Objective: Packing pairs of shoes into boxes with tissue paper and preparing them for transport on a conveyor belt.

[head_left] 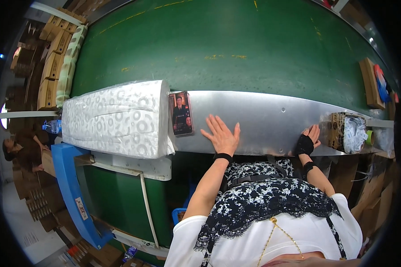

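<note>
Your left hand (222,136) lies flat at the centre of the frame, fingers spread apart and palm down on the bare metal shelf (263,120), gripping nothing. Your right hand (308,141), at centre right and partly covered by a black fingerless glove, rests on the near edge of the same shelf with its fingers loosely open, also holding nothing. Just to the left of your left hand, a phone (181,113) in a picture-printed case lies flat on the shelf, near the fingertips but apart from them. Touching the phone's far side, a large plastic-wrapped bundle (116,118), white with grey rings, fills the centre left. Beside your right hand, toward the right rim, stands an open cardboard box (338,130) stuffed with plastic wrap. Behind the shelf runs a wide green belt (218,44); stacked cartons (53,58) occupy the upper left, and another person (24,151) sits at the left edge.
</note>
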Available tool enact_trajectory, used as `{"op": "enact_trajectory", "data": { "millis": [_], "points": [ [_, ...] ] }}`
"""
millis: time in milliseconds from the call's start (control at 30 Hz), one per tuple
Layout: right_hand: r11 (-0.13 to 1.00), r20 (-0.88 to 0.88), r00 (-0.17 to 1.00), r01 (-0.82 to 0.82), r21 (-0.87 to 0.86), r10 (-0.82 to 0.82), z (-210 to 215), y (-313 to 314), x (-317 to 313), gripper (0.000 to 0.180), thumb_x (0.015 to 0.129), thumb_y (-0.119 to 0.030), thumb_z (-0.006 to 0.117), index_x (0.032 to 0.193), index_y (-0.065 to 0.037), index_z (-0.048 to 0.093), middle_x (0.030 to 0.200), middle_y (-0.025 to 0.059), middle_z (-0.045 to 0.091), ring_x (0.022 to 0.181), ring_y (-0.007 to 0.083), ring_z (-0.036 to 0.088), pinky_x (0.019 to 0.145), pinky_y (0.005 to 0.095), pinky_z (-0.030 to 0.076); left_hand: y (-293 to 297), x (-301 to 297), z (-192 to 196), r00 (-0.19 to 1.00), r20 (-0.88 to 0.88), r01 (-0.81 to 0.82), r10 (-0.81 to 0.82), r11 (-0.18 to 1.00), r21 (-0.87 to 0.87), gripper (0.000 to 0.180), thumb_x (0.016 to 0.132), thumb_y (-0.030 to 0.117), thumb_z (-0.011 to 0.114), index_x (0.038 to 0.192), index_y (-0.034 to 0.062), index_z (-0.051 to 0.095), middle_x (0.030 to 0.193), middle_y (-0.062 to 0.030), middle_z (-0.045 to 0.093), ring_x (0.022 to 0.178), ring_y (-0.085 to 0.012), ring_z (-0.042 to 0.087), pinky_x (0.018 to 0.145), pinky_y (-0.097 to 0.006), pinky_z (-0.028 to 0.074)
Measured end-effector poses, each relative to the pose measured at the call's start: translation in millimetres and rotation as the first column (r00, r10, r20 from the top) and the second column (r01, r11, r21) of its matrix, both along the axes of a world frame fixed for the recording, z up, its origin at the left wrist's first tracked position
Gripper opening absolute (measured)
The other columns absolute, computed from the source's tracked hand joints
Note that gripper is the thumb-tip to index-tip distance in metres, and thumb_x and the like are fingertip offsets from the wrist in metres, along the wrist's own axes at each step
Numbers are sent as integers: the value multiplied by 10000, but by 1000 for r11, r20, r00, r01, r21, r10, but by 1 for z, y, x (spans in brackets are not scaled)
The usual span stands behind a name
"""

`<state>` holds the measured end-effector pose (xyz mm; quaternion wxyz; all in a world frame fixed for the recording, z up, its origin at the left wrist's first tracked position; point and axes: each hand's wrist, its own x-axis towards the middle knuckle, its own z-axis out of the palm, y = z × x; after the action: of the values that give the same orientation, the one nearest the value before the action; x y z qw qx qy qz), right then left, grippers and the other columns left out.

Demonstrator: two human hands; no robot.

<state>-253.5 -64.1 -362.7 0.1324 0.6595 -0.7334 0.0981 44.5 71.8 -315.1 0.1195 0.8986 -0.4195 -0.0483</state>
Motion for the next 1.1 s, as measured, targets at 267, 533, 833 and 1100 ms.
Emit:
{"op": "enact_trajectory", "data": {
  "millis": [267, 533, 833, 1100],
  "points": [
    [1000, -43, 999, 2, -5, -2, 4, -1, 6, 395, 863, -259, 376, 1219, -96, 435, 1333, 37, 376, 1251, 166, 299, 928, 391, 223, -1, 2, -4, 1000, 14, 6, -7, 1000, 28, 801, 821, 523, 406, 1280, -114, 247, 1378, -267, 172, 1298, -377, 119, 961, -642, 76],
    [999, 7, 1000, 6, 32, -6, 8, -1, 8, 421, 862, -269, 374, 1241, -92, 416, 1344, 49, 362, 1251, 176, 297, 933, 401, 218, -1, 1, -7, 999, 47, 7, -9, 999, 35, 803, 822, 529, 401, 1280, -112, 248, 1375, -266, 180, 1296, -380, 123, 966, -635, 78],
    [999, 24, 1000, -9, 34, 8, 12, 3, 10, 418, 874, -259, 357, 1257, -94, 390, 1358, 51, 340, 1260, 176, 280, 929, 417, 211, 2, -1, -12, 997, 75, 7, -11, 999, 47, 807, 823, 535, 391, 1281, -113, 246, 1374, -267, 179, 1299, -378, 113, 971, -630, 70],
    [1000, 25, 1000, -17, 12, 16, 10, 0, 11, 418, 880, -266, 344, 1261, -101, 389, 1360, 46, 337, 1258, 170, 280, 925, 410, 209, -1, 0, -11, 997, 83, 6, -7, 1000, 23, 802, 823, 534, 388, 1280, -111, 253, 1372, -270, 185, 1303, -377, 106, 975, -624, 70]
  ]
}}
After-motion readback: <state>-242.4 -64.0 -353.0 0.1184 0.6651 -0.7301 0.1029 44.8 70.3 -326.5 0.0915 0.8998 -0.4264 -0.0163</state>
